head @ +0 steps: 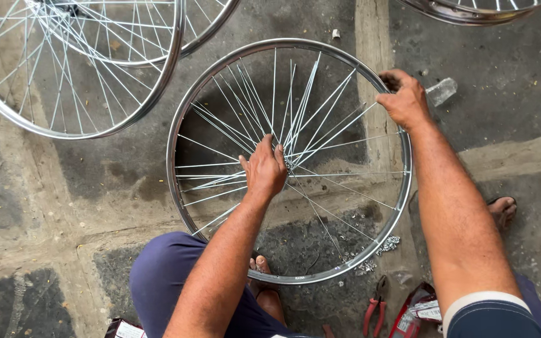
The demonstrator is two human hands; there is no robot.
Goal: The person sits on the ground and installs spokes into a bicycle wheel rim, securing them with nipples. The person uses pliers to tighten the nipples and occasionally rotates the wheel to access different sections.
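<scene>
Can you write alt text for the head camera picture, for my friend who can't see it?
A person's left hand grips spokes near the middle of a shiny bicycle wheel rim on a concrete floor, while the right hand holds the rim's far edge. Red-handled pliers lie nearby, and other spoked wheels rest above.

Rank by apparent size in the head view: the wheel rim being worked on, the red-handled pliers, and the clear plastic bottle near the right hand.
1. Wheel rim, by far the largest.
2. Red-handled pliers.
3. Clear plastic bottle.
The pliers and bottle look close in size; the pliers lie nearer the camera, so that order is unsure.
</scene>
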